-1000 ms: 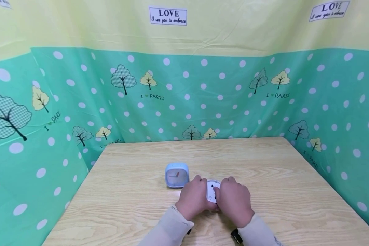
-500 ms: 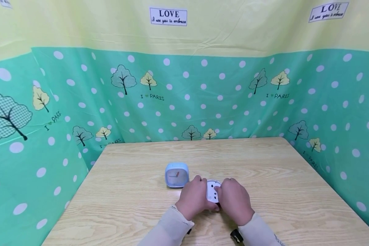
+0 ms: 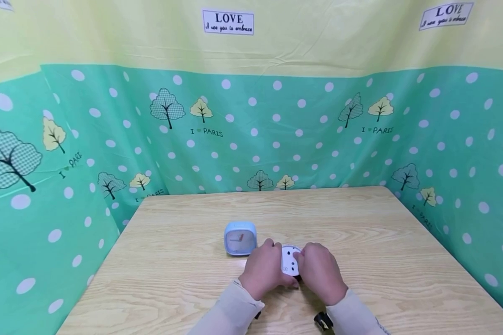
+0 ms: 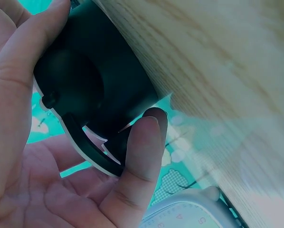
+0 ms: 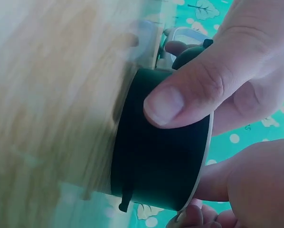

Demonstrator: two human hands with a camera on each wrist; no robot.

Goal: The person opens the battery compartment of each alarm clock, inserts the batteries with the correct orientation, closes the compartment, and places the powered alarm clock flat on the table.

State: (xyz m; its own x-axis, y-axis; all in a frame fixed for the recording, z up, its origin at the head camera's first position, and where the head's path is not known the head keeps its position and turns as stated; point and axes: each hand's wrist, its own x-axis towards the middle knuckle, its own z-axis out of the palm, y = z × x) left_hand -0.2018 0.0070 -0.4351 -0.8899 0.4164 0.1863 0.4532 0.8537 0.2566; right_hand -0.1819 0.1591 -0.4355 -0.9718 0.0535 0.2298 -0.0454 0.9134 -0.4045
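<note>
Handling appears unfinished: left hand (image 3: 267, 268) and right hand (image 3: 320, 271) grip the dark clock (image 5: 154, 159), blue clock (image 3: 240, 238) standing upright at its ten o'clock.

Wood-grained counter (image 3: 184, 274) spread beneath the left grip (image 3: 265, 270), light-blue clock (image 3: 240, 238) set upright on it, just left of and beyond that grip
</note>
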